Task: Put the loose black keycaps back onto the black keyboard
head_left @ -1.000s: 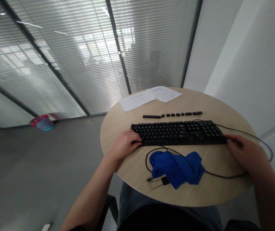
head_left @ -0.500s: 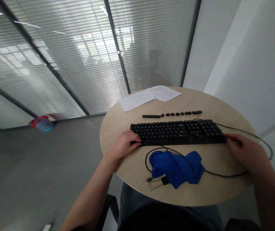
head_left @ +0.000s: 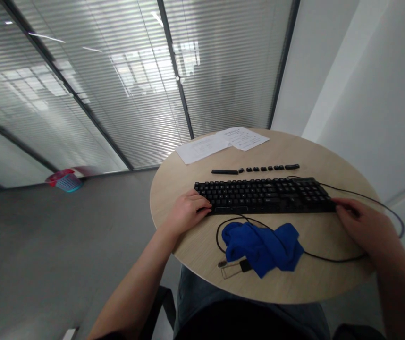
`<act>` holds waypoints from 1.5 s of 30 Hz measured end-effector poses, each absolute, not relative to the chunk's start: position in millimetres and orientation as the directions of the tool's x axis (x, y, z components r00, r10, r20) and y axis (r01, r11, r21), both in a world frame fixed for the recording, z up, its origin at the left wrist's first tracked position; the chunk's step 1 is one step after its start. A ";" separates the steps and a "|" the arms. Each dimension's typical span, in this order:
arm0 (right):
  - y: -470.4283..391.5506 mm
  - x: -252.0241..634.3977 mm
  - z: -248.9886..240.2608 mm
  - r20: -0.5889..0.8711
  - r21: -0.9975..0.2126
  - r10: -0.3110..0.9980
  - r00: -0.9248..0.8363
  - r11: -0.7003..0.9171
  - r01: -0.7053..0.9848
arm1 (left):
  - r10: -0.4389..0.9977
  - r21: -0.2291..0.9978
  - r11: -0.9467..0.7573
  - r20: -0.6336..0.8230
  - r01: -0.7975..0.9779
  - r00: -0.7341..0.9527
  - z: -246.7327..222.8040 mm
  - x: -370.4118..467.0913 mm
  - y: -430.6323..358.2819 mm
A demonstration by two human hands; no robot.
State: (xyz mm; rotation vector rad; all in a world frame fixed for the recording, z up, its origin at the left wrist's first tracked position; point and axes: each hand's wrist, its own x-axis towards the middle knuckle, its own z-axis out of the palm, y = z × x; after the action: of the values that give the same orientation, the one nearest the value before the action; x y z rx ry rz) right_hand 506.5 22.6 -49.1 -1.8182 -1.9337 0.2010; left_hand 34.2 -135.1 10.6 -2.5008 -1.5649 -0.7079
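Note:
A black keyboard lies flat on the round wooden table, its front row bare of keycaps along much of its length. My left hand is closed at the keyboard's left front corner, fingertips over the edge. At the opposite end, my right hand pinches the right front corner between thumb and fingers. Behind the keyboard, several loose black keycaps stand in a row, with a long space bar keycap at the left. A crumpled blue cloth lies in front of it.
A wire tool with a black handle sticks out from under the cloth. The black cable loops around the cloth and past my right hand. Printed papers lie at the table's back edge. A wastebasket stands on the floor, far left.
The view has shifted slightly, so everything appears a little further right. My left fingers have moved closer together over the keyboard's corner. My right hand stays at its end.

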 end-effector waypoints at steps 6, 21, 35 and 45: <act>24.0 507.5 -51.4 0.247 -0.422 0.969 -0.006 0.113 0.900 | 0.808 0.139 -0.482 0.453 0.865 0.377 6.9 34.5 -133.0; 24.0 506.7 -50.0 0.254 -0.436 0.967 -0.013 0.127 0.891 | 0.838 0.229 -0.454 0.437 0.861 0.327 18.3 33.2 -136.7; 21.7 504.5 -46.4 0.226 -0.435 0.974 0.003 0.098 0.895 | 0.826 0.243 -0.489 0.439 0.838 0.355 17.2 32.0 -135.4; 20.0 502.2 -43.2 0.245 -0.440 0.970 0.003 0.109 0.892 | 0.819 0.226 -0.472 0.471 0.852 0.329 16.7 34.8 -136.7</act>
State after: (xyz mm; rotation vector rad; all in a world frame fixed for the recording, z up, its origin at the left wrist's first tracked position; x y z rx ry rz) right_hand 502.2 20.0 -43.2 -1.8064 -1.9124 0.2135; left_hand 34.8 -136.7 16.7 -2.5095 -1.5802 -0.8301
